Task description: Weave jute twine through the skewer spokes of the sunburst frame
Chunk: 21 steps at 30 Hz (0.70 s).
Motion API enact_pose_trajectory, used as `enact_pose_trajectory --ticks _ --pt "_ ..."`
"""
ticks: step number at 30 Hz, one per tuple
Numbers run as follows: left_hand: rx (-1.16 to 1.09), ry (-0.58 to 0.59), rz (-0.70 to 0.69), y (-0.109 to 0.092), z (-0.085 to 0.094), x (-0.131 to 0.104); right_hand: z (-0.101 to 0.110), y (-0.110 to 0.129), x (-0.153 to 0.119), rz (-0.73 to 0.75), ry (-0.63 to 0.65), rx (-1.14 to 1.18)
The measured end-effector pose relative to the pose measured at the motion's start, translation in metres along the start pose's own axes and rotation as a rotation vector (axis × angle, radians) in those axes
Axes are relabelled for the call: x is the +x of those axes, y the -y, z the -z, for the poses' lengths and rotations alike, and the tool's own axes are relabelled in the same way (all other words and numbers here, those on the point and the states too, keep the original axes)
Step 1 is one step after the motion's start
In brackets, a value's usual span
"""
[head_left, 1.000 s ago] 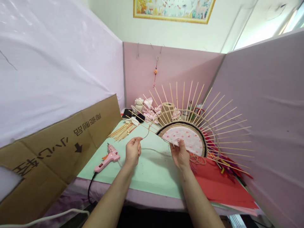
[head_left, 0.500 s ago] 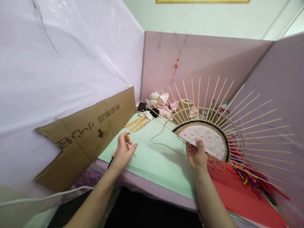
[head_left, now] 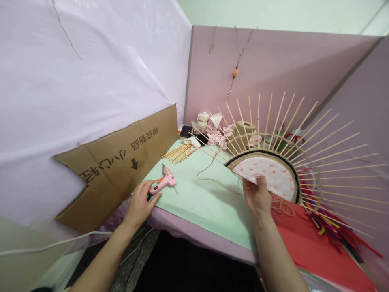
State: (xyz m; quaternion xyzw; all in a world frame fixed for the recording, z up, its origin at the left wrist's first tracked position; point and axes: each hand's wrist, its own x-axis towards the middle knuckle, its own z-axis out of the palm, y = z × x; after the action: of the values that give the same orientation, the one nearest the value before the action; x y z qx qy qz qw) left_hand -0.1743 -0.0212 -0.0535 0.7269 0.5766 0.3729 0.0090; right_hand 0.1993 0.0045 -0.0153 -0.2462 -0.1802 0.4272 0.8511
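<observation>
A pink glue gun [head_left: 165, 182] lies on the pale green table sheet, its nozzle pointing away. My left hand [head_left: 141, 206] is at the handle end, thumb and fingers apart around it; whether it touches the handle is unclear. In my right hand [head_left: 257, 195] is the straight lower edge of a half-round fan piece [head_left: 273, 174], pinched between thumb and fingers. The piece has dotted white fabric, a black and a tan woven rim, and thin wooden sticks fanning outward. A loose cord [head_left: 209, 179] trails from its left side onto the table.
Cut sticks [head_left: 180, 153] lie at the table's back left, beside a leaning cardboard sheet [head_left: 121, 162]. Behind are a jar, pink cloth and a twine cone [head_left: 243, 130]. Red sheets [head_left: 316, 247] and coloured fuzzy stems are at right.
My left hand has moved left and back toward me, and the glue gun it mostly hid is now visible. My right hand still holds the fan piece. The view has shifted slightly.
</observation>
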Motion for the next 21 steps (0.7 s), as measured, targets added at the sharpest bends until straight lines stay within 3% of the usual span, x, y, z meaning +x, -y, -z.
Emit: enact_pose_trajectory --ticks 8,15,18,21 --pt "-0.046 -0.14 -0.121 0.012 -0.01 -0.016 -0.001 -0.001 -0.001 0.016 -0.012 -0.01" --pt "-0.008 -0.203 -0.104 0.021 -0.017 -0.003 -0.003 0.0 0.0 0.034 -0.007 -0.044" --pt "0.064 -0.19 -0.06 0.015 -0.014 0.006 -0.002 -0.001 0.001 0.02 -0.036 -0.027" --pt "0.091 -0.289 -0.042 -0.008 -0.005 0.014 -0.002 -0.001 0.001 -0.016 -0.02 -0.017"
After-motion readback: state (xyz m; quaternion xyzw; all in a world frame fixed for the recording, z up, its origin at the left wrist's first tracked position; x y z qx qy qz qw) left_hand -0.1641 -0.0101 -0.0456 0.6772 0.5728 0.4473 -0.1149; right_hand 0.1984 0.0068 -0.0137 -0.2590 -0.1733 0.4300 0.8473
